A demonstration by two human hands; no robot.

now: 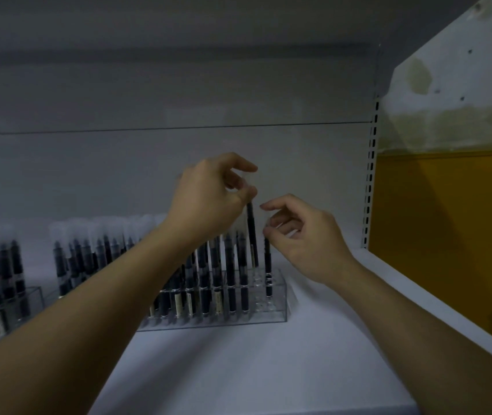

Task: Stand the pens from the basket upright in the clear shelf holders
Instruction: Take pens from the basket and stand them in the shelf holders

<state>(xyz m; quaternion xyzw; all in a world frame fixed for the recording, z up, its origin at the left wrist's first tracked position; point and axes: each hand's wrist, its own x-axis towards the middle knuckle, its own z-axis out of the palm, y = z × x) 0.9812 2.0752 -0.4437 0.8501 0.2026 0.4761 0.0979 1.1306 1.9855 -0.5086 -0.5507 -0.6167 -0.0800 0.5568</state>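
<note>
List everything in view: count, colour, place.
centre holder: 1, clear, on shelf, nearly full
left holder: 1, clear, shelf's left edge, cut off
stored pens: many, dark with clear caps, upright in both holders
left pen: 1, dark, over centre holder's right end
right pen: 1, dark, upright in centre holder's right end
shelf: 1, white, foreground
post: 1, white, slotted, right of shelf back
wall: 1, white over yellow, far right
left hand: 1, fingers pinch left pen's top
right hand: 1, fingers pinch right pen's top
</note>
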